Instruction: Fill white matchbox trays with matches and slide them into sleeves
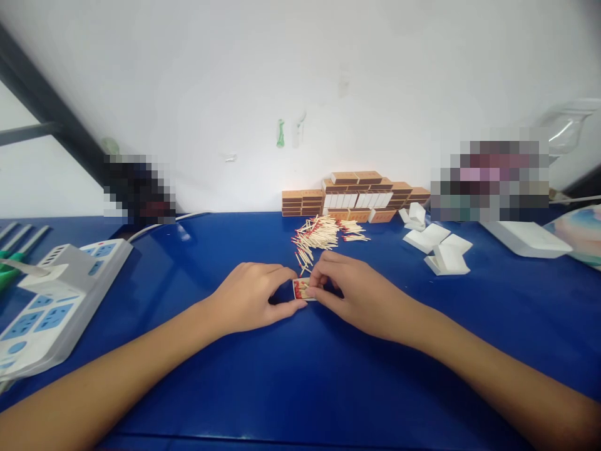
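A small white matchbox tray (pixel 295 290) lies on the blue tabletop between my hands, with red-headed matches (pixel 301 289) in it. My left hand (pixel 256 294) grips the tray's left end, thumb at the near side and fingers at the far side. Over the tray's right part, my right hand (pixel 345 283) has thumb and fingertips pinched together at the matches, covering that end. Just beyond the hands, a loose heap of matches (pixel 319 233) is spread on the table, most red heads facing left.
Stacked brown matchboxes (pixel 357 194) stand against the white wall. Several empty white trays (pixel 427 238) lie at the right, near a larger white box (pixel 528 239). A power strip (pixel 59 307) with a plug occupies the left. Two areas at the back are pixelated.
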`<state>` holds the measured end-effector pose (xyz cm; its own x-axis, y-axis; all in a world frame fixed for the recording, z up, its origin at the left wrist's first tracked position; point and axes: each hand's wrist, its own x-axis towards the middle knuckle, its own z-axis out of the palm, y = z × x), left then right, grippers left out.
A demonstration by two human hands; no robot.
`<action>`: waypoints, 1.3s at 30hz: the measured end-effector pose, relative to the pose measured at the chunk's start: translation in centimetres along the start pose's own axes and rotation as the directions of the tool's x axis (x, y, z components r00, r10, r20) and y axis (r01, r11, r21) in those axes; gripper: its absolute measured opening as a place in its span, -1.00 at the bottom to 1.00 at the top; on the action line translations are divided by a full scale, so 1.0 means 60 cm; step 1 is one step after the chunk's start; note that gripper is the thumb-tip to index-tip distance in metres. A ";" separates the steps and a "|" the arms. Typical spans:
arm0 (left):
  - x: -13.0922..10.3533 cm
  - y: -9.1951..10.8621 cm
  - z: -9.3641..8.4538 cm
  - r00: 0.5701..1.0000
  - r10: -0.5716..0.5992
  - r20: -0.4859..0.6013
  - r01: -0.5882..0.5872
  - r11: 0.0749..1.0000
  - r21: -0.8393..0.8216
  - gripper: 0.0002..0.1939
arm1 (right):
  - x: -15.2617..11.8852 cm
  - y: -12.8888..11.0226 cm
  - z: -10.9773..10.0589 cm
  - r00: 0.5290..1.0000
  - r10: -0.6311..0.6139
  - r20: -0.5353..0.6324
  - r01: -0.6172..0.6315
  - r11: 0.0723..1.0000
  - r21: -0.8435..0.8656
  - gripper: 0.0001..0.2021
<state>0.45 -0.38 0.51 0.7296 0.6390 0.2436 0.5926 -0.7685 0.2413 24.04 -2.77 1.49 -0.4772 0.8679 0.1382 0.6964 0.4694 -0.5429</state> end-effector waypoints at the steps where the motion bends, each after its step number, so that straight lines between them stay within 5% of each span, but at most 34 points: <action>1: 0.000 0.000 0.000 1.000 0.008 -0.006 -0.008 1.000 -0.006 -0.68 | 0.000 -0.001 0.001 1.000 0.011 -0.002 -0.011 1.000 -0.010 -0.92; 16: -0.001 0.002 0.000 0.997 0.062 -0.053 -0.062 0.998 -0.016 -0.67 | 0.000 0.004 -0.006 0.997 -0.068 0.047 0.069 0.997 -0.020 -0.87; 22: -0.001 0.001 0.002 0.997 0.062 -0.039 -0.063 0.998 -0.027 -0.68 | 0.002 0.004 -0.005 0.999 0.004 0.053 -0.001 0.998 -0.060 -0.83; 39: -0.001 0.000 0.000 0.996 0.077 -0.036 -0.078 0.997 -0.020 -0.68 | 0.006 0.013 -0.005 0.985 -0.124 0.123 0.130 0.991 -0.043 -0.90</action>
<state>0.40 -0.40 0.47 0.7604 0.5787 0.2948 0.5273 -0.8151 0.2402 24.56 -2.06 1.36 -0.6220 0.7765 0.1011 0.6509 0.5844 -0.4846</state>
